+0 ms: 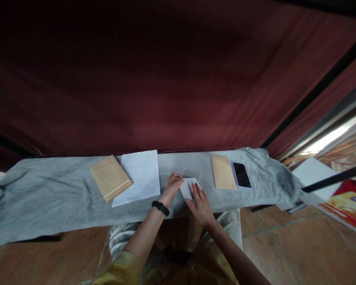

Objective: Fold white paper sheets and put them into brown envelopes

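Observation:
A small piece of folded white paper point(185, 190) lies on the grey cloth in front of me. Its upper left edge is pinched between the fingers of my left hand point(172, 185), which wears a dark wristband. My right hand point(201, 206) rests on the paper's right part, fingers stretched out and slightly apart. Left of my hands are larger white sheets point(142, 174), partly under a stack of brown envelopes point(109, 176). To the right lies a single brown envelope point(224, 172).
A phone point(242, 175) with a dark screen lies beside the single envelope. Grey cloth point(59, 190) covers the long narrow bench. Dark red fabric point(166, 99) hangs behind it. At the right are black poles, a white panel point(313, 174) and a red and yellow package point(351, 202).

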Motion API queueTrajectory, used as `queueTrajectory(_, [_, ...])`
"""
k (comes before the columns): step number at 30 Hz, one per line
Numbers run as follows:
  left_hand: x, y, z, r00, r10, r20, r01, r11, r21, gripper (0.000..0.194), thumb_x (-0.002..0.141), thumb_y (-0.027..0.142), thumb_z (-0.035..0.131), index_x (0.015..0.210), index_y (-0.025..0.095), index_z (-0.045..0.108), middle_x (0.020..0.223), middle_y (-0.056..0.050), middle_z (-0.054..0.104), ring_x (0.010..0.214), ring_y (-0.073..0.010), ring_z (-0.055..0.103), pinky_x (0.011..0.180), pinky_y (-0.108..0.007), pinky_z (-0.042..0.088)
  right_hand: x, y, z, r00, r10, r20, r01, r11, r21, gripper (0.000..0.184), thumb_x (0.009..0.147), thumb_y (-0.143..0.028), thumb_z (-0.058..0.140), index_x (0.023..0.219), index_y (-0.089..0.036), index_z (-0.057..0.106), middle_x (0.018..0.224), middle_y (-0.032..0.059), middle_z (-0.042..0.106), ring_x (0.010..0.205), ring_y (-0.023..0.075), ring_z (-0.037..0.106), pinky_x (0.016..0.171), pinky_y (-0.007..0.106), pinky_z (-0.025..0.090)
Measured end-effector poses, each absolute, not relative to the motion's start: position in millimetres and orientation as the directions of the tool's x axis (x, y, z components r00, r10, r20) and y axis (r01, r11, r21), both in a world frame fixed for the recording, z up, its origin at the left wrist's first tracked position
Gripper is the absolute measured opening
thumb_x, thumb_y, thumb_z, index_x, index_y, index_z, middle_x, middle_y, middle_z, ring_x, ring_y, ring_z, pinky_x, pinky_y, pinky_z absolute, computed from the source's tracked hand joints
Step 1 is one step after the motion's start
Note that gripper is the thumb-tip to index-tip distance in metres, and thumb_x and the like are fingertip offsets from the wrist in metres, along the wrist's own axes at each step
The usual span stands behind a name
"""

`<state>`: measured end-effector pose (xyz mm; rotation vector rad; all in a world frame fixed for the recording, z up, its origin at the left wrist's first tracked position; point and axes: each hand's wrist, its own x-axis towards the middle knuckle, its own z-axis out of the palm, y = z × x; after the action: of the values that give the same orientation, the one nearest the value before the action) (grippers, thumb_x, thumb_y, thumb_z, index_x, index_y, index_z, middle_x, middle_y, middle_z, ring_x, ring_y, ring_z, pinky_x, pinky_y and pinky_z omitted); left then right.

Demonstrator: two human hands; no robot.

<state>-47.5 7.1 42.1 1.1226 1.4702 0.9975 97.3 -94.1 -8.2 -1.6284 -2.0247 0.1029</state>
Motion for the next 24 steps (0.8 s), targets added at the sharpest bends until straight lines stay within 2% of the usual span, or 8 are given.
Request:
queueTrajectory(2, [-43.3,0.2,55.2,-0.073,0.980,-0.185,0.109,0.192,0.975,0.017,0.070,0.023,0.066,0.087,0.020,0.063,0.069,0.003,0.060,0.066,-0.0152,0.060,0.059,-0.024,0.043,82.5,-97.4,9.2,-0.106,0.929,0.356,0.850,0.270,-0.452,0.071,0.098,-0.040,0.051,0.161,-0.017,0.026,0.161,0.0157,0.040,0.146,0.0284,0.042,0.116,0.046,0.041])
queueTrajectory(5, [-38.4,-4.7,77.0,-0.029,0.994,-0.107,-0.045,0.106,0.993,0.023,0.074,0.035,0.068,0.091,0.020,0.066,0.080,0.000,0.065,0.077,-0.0170,0.064,0.066,-0.026,0.048,74.9,-89.3,35.4,0.051,0.938,0.343,0.731,0.199,-0.653,0.059,0.096,-0.032,0.047,0.153,-0.017,0.044,0.152,0.0149,0.052,0.135,0.0288,0.055,0.110,0.043,0.046])
queueTrajectory(7, [-38.8,-5.5,85.2,-0.029,0.993,-0.113,-0.187,0.105,0.977,0.033,0.082,0.048,0.064,0.098,0.020,0.066,0.092,-0.004,0.069,0.088,-0.0194,0.066,0.074,-0.029,0.051,81.2,-78.0,48.8,0.163,0.943,0.290,0.551,0.157,-0.820,0.049,0.097,-0.035,0.042,0.140,-0.018,0.058,0.137,0.0139,0.065,0.122,0.0279,0.065,0.103,0.042,0.051])
queueTrajectory(9, [-42.4,-7.7,82.6,-0.113,0.979,-0.172,-0.239,0.141,0.961,0.039,0.089,0.055,0.059,0.108,0.021,0.065,0.104,-0.006,0.070,0.099,-0.0205,0.066,0.081,-0.031,0.052,91.3,-66.6,55.6,0.243,0.952,0.186,0.297,0.109,-0.949,0.045,0.096,-0.045,0.045,0.123,-0.018,0.069,0.115,0.0132,0.075,0.108,0.0283,0.071,0.094,0.040,0.055])
queueTrajectory(12, [-49.2,-18.5,58.5,-0.251,0.920,-0.302,-0.200,0.256,0.946,0.044,0.084,0.038,0.072,0.123,0.023,0.058,0.105,-0.005,0.070,0.101,-0.0194,0.067,0.084,-0.030,0.052,101.6,-56.6,49.1,0.301,0.953,-0.031,-0.088,-0.004,-0.996,0.044,0.087,-0.055,0.057,0.102,-0.017,0.072,0.093,0.0123,0.078,0.092,0.0286,0.074,0.077,0.037,0.058])
queueTrajectory(15, [-52.6,-33.7,27.7,-0.153,0.904,-0.400,-0.183,0.372,0.910,0.064,0.079,0.020,0.072,0.138,0.020,0.049,0.087,-0.001,0.070,0.083,-0.0186,0.070,0.074,-0.030,0.054,103.5,-55.7,27.0,0.328,0.931,-0.158,-0.243,-0.079,-0.967,0.042,0.079,-0.054,0.061,0.097,-0.017,0.068,0.087,0.0114,0.076,0.082,0.0269,0.073,0.067,0.034,0.058])
queueTrajectory(20, [-57.6,-36.3,3.6,-0.178,0.936,-0.304,-0.068,0.297,0.953,0.075,0.072,0.009,0.069,0.144,0.019,0.048,0.077,0.004,0.065,0.072,-0.0159,0.067,0.072,-0.028,0.053,113.9,-59.8,-7.3,0.386,0.914,-0.123,-0.048,-0.114,-0.992,0.044,0.074,-0.044,0.062,0.109,-0.018,0.065,0.083,0.0051,0.073,0.071,0.0219,0.069,0.060,0.031,0.055])
queueTrajectory(24, [-60.1,-23.9,-3.8,-0.206,0.972,-0.111,0.319,0.174,0.932,0.067,0.075,0.004,0.060,0.140,0.019,0.054,0.091,-0.002,0.069,0.082,-0.0182,0.068,0.081,-0.032,0.056,127.2,-64.2,-19.4,0.385,0.919,0.081,0.386,-0.081,-0.919,0.044,0.086,-0.031,0.054,0.127,-0.017,0.060,0.079,0.0030,0.070,0.072,0.0205,0.067,0.069,0.032,0.054])
